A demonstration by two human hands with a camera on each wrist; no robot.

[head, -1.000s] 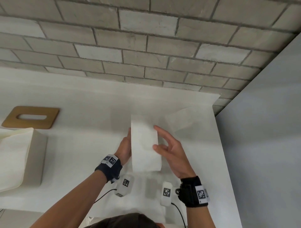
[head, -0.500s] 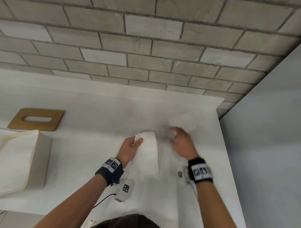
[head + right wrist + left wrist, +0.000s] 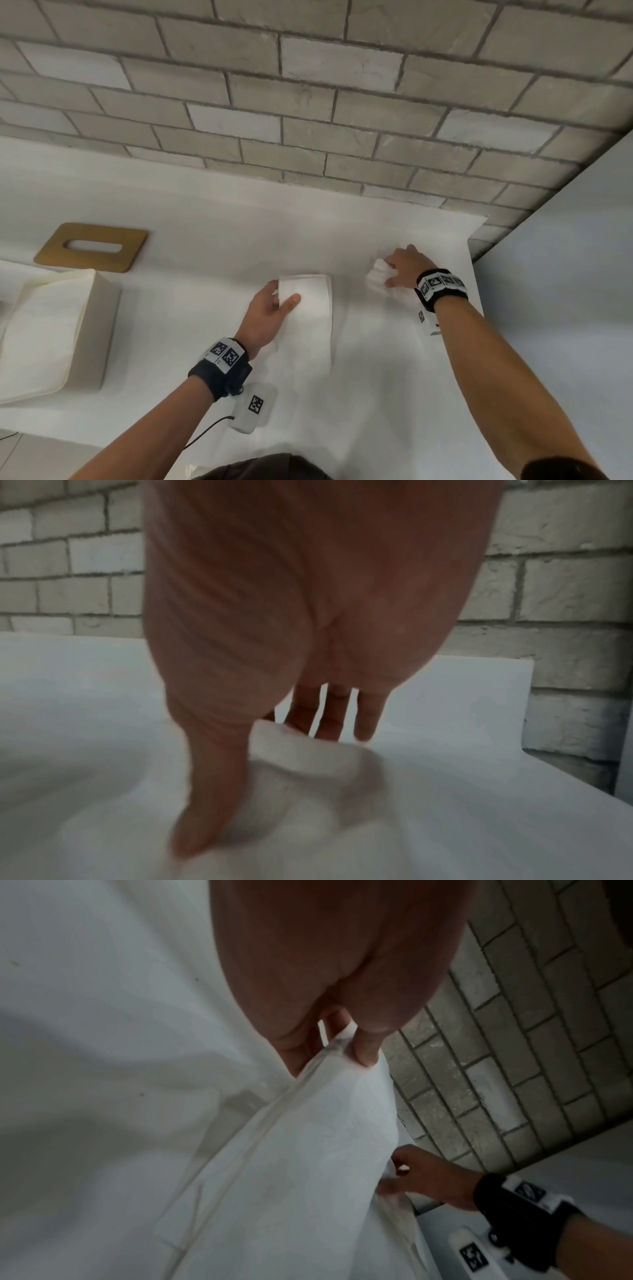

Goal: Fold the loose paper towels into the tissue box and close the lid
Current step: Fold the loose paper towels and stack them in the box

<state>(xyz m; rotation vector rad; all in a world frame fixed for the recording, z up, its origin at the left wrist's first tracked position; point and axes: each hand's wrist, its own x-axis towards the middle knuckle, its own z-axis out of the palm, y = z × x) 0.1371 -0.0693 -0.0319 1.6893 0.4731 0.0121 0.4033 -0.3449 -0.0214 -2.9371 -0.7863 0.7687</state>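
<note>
A folded white paper towel (image 3: 310, 308) lies on the white table (image 3: 205, 219) in the middle. My left hand (image 3: 286, 294) pinches its left edge, thumb on top and fingers beneath; the left wrist view shows that folded towel (image 3: 308, 1150) under the thumb of my left hand (image 3: 346, 1045). Further right, my right hand (image 3: 390, 273) gathers a crumpled loose paper towel (image 3: 376, 278) between thumb and fingers. In the right wrist view the loose towel (image 3: 308, 767) bunches up inside my right hand (image 3: 270, 785). The cream tissue box (image 3: 102, 329) stands open at the left, with towels inside. Its wooden lid (image 3: 92, 247) lies flat behind it.
A brick wall (image 3: 308, 120) runs along the back of the table. A grey panel (image 3: 565, 291) closes off the right side, just past the table's right edge. White sensor pods with black markers hang under both wrists.
The folded towel, held up in both hands a second ago, now lies on the table under my left hand. My right hand let go, reached right and took hold of the loose towel.
</note>
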